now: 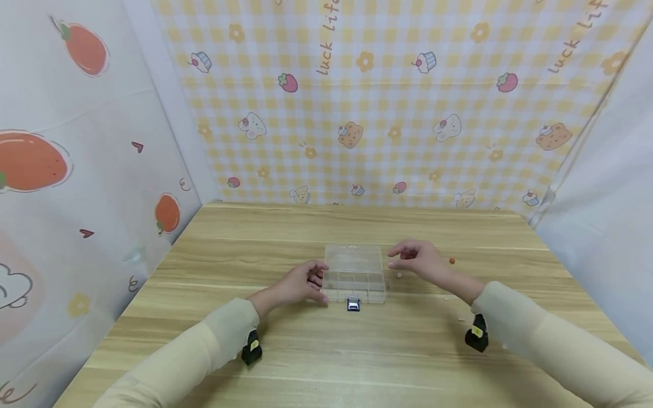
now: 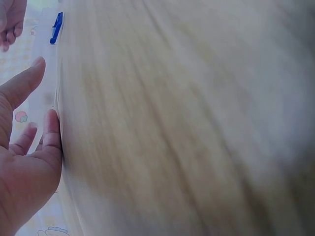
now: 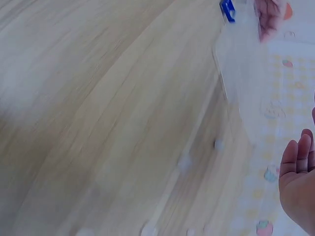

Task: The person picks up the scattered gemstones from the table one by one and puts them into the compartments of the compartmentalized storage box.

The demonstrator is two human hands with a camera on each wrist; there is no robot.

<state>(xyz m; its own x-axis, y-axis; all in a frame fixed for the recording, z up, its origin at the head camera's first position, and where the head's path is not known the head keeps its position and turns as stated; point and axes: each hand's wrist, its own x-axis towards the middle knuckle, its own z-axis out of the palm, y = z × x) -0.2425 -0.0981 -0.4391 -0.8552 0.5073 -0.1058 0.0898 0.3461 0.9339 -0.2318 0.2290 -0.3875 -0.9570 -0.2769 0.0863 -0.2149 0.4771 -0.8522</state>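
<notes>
Wooden tabletop: spread left grip touches clear box; right grip, spread, hovers beside.

Both arms reach forward, fingers loosely bent.

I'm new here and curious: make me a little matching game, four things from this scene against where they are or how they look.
Things:
1. Lid
2. Clip
3. Left hand
4. Right hand

Places and looks:
A. Blue, at the near edge of the box
B. To the right of the box
C. See-through and open
D. At the box's left side

Right pairs: 1-C, 2-A, 3-D, 4-B
</notes>
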